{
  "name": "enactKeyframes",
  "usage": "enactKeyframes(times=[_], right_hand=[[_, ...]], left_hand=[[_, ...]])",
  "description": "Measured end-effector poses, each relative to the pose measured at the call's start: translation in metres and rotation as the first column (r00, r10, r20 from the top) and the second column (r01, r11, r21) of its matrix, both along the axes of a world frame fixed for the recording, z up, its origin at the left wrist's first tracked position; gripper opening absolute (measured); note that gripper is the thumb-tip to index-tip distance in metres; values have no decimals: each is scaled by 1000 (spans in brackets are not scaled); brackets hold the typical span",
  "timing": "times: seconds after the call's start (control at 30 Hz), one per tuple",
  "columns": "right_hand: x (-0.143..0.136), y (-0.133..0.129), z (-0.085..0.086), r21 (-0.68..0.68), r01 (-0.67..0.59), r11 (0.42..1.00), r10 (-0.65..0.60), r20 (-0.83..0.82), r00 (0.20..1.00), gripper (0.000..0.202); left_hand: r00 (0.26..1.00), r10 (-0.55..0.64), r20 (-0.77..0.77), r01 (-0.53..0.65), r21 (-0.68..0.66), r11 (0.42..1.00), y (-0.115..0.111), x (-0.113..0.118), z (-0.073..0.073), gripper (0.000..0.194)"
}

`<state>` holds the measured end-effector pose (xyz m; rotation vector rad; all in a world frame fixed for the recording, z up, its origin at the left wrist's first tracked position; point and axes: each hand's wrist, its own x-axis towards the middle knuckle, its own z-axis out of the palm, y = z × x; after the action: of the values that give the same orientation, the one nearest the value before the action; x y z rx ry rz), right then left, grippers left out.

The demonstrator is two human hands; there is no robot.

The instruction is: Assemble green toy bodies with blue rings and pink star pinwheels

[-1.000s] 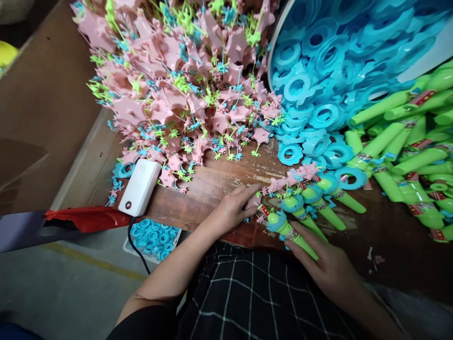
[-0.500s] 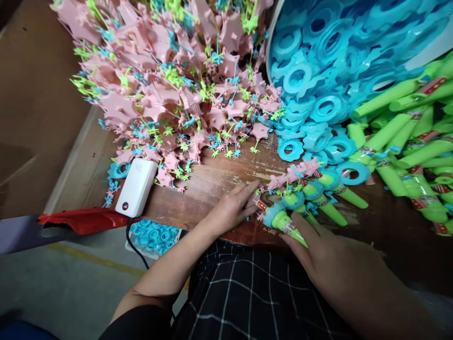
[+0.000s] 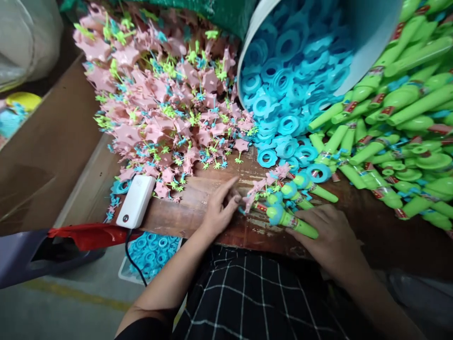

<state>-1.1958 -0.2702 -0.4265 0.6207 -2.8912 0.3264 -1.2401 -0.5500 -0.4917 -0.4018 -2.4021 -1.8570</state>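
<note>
My left hand [image 3: 221, 210] hovers over the wooden tabletop, index finger stretched out and the other fingers loosely bent. Just right of its fingertips are pink star-shaped pieces [image 3: 252, 194] with thin stems. My right hand [image 3: 329, 236] is closed around the handle of the nearest green toy wand [image 3: 295, 223], its fingers partly hidden. This wand has a rounded head with a blue wavy collar and a red printed strip toward the pink piece. Beside it lie more assembled green wands [image 3: 318, 191] in a row, their pink ends pointing left.
Pink stars with small green and blue figures form a large pile [image 3: 159, 113]. A tipped white bucket [image 3: 371, 52] spills blue rings [image 3: 286, 123]. Green wands [image 3: 392, 156] heap at right. A white power bank [image 3: 136, 200] with a cable sits left, above a bin of blue rings [image 3: 152, 255].
The view has shifted, showing more of the bucket and green heap. My left hand has drawn back from the pink end of the nearest wand. My right hand stays at that wand's handle.
</note>
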Motion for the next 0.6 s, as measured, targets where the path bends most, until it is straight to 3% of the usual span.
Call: enactKeyframes(times=[0.1,0.27,0.37,0.43,0.5,0.6], right_hand=[[6,19,-27,-136,91,987,-98,-43,994,32],[-6,20,-53,-170,50,984,-50,5,999,64],[-5,17,-53,-156,-28,987,31,19,999,77],[2,14,-53,-134,-101,986,105,24,994,91],[11,12,-56,-133,-166,977,167,-2,986,98],[20,11,-66,-262,-191,946,175,-81,981,84]], left_hand=[[992,95,80,-98,40,994,25,-11,2,59],[946,-54,319,-47,299,953,68,-19,4,64],[932,-148,332,-55,532,845,69,-14,15,71],[924,-200,327,-37,595,803,60,-13,25,70],[935,-143,324,-54,528,847,48,-18,31,55],[975,34,218,-95,274,957,40,-40,34,32]])
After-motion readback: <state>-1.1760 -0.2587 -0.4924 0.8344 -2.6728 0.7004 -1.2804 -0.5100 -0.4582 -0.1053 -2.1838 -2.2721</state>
